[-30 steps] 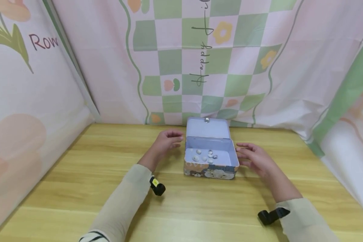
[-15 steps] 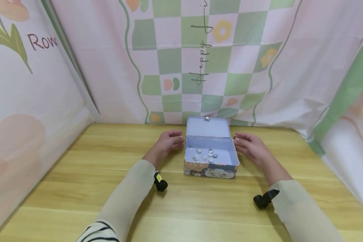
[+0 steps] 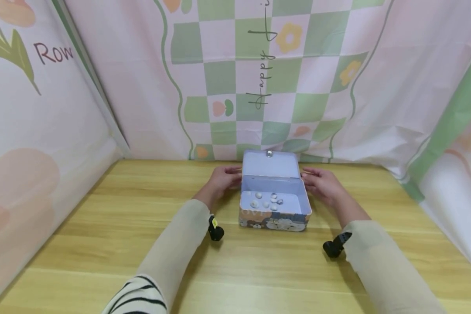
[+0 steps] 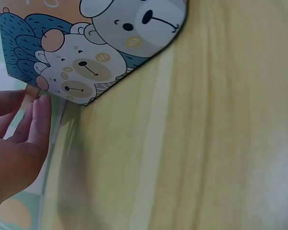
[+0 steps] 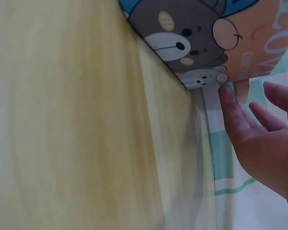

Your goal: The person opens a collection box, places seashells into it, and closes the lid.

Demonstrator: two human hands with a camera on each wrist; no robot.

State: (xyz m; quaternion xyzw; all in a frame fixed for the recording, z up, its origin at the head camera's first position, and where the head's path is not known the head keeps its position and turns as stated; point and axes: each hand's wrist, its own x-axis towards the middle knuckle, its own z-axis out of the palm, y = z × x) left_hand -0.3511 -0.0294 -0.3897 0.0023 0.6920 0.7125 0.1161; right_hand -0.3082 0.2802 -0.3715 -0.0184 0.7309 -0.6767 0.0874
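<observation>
A hinged tin box [image 3: 274, 222] printed with cartoon bears stands on the table, its lid [image 3: 271, 164] raised and leaning back. Several small, clear, round pieces like glass beads [image 3: 254, 203] lie scattered on its floor. My left hand [image 3: 223, 178] is at the box's rear left corner, fingers extended, fingertips right at the printed side [image 4: 81, 52] in the left wrist view. On the opposite side, my right hand [image 3: 322, 185] reaches the rear right corner with loosely straight fingers [image 5: 233, 112]. In the head view the box hides the ends of some fingers.
The wooden table [image 3: 259, 274] ends just behind the box at a checked curtain [image 3: 251, 78]. More printed cloth [image 3: 43, 122] hangs along the left, and another sheet hangs on the right. A small black camera sits at each wrist.
Both hands have moved toward the back of the box and closer in to its sides, the right one travelling farther. The box and the clear pieces stay put.
</observation>
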